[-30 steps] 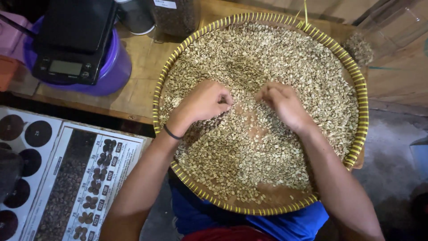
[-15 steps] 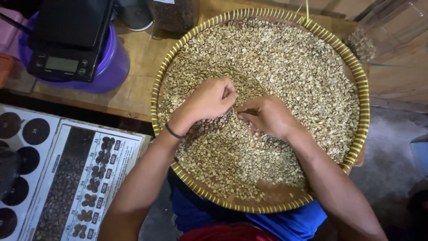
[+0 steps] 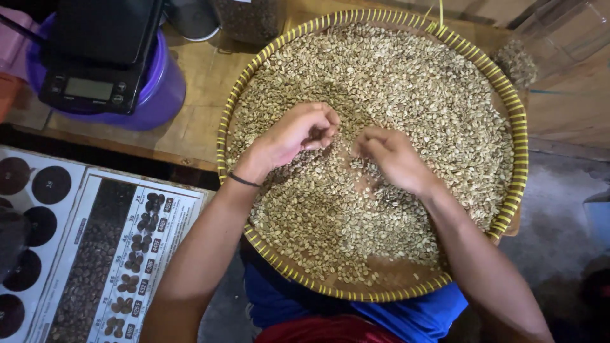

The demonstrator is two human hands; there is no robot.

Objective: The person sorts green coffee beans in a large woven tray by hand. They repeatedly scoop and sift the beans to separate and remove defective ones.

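From the head camera, looking straight down, a wide round woven tray (image 3: 516, 166) with a yellow-striped rim sits on the wooden tabletop (image 3: 202, 95), its near edge overhanging toward the person's blue shirt (image 3: 406, 314). The tray is covered in a layer of pale green beans (image 3: 406, 82), thick at the far side and thinning near the front, where bare brown weave shows.

Both hands are down in the middle of the tray. The left hand (image 3: 293, 134), a dark band at its wrist, is curled loosely with the fingertips drawn together above the beans; its grip looks pinched, but whether any bean is caught in it I cannot tell. The right hand (image 3: 389, 155) lies just beside it, knuckles up, fingers bent down into the beans, touching them; its grip is half closed, and what it has, if anything, is hidden under the fingers.

To the left on the tabletop stands a purple tub (image 3: 159, 95) with a black digital scale (image 3: 95, 82) resting on top. Below the tabletop edge lies a printed chart (image 3: 121, 254) picturing beans in rows. A clear container (image 3: 559, 38) stands at the far right.
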